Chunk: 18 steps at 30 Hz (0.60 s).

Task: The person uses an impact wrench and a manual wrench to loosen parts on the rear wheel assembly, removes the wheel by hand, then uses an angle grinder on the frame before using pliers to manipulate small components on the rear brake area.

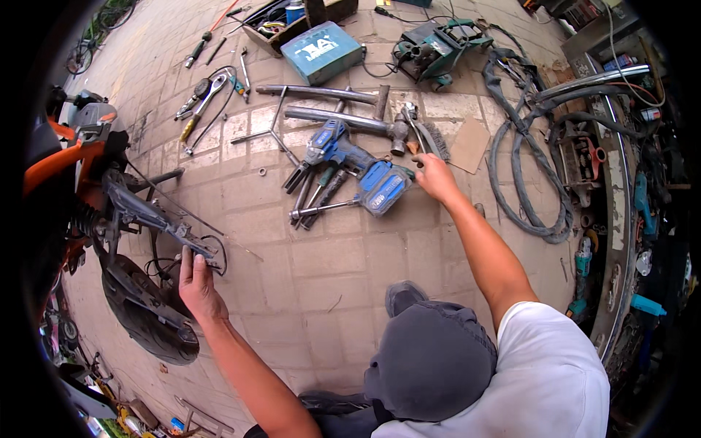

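Head view: left hand (201,288) at motorbike (142,208), left; right hand (436,177) near hammer (358,123), upper centre; both grips unclear; steady reach helps.

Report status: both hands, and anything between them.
Left hand at lower end of black bar. Right hand beside blue power tool, grip unclear. Power tool between hands.

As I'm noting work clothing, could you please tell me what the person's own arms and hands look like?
Both the left hand and the right hand are ungloved, with no watch or bracelet showing. The right arm has a short white sleeve; the left forearm is bare.
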{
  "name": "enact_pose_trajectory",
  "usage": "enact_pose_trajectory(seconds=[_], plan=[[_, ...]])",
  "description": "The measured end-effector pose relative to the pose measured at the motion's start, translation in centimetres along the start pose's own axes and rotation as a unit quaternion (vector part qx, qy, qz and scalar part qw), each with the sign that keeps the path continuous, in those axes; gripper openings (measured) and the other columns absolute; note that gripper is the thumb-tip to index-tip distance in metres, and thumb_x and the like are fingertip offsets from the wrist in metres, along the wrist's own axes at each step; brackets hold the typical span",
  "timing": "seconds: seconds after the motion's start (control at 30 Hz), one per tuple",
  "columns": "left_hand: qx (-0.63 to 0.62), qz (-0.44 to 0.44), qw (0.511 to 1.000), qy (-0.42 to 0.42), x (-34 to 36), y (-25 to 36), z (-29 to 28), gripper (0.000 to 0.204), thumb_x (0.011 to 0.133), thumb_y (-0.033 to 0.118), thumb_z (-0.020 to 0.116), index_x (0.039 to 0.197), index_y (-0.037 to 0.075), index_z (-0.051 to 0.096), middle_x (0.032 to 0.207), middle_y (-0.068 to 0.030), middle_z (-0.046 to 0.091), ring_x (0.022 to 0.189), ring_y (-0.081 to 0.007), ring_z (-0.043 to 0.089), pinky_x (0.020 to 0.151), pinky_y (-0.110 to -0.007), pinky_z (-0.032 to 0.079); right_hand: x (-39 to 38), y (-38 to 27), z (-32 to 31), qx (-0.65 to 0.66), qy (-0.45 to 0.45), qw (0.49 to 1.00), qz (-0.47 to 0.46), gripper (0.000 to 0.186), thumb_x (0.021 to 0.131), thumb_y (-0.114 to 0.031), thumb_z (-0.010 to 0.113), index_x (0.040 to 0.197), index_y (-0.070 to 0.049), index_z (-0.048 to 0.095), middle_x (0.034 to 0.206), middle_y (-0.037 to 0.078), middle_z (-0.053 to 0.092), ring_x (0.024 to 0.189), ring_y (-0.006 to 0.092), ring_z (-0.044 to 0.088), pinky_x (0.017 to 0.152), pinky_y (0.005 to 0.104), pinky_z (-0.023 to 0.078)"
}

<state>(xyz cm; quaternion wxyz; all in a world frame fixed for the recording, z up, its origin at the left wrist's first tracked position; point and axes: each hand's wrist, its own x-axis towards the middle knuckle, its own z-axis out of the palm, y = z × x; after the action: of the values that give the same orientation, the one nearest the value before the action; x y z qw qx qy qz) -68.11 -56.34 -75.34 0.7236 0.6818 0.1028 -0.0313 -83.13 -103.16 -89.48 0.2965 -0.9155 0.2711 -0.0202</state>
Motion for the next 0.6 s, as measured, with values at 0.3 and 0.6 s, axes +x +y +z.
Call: enact_pose_trajectory(seconds=[0.3, 0.6], plan=[[-0.019, -0.006, 1.000, 0.001, 0.1, 0.5, 0.3, 0.054, 0.086, 0.005, 0.067, 0.135, -0.005, 0.047, 0.088, 0.0048, 0.055, 0.065, -0.0041, 0.041, 0.060, -0.018, 0.035, 1.0, 1.5, 1.8, -0.087, -0.069, 0.984, -0.141, 0.035, 0.077, -0.006, 0.058, 0.111, -0.006, 0.058, 0.104, 0.017, 0.059, 0.100, 0.0380, 0.056, 0.084, 0.0453, 0.046], [-0.094, 0.016, 0.995, 0.012, -1.6, 0.2, -1.1, 0.052, 0.088, 0.019, 0.067, 0.130, -0.007, 0.051, 0.111, -0.0039, 0.063, 0.096, -0.0077, 0.054, 0.084, -0.025, 0.044, -7.9, -21.7, -6.4, 0.259, -0.066, 0.942, -0.203, 0.032, 0.086, -0.006, 0.048, 0.115, 0.001, 0.061, 0.093, 0.015, 0.064, 0.075, 0.0152, 0.058, 0.069, 0.0269, 0.046]])
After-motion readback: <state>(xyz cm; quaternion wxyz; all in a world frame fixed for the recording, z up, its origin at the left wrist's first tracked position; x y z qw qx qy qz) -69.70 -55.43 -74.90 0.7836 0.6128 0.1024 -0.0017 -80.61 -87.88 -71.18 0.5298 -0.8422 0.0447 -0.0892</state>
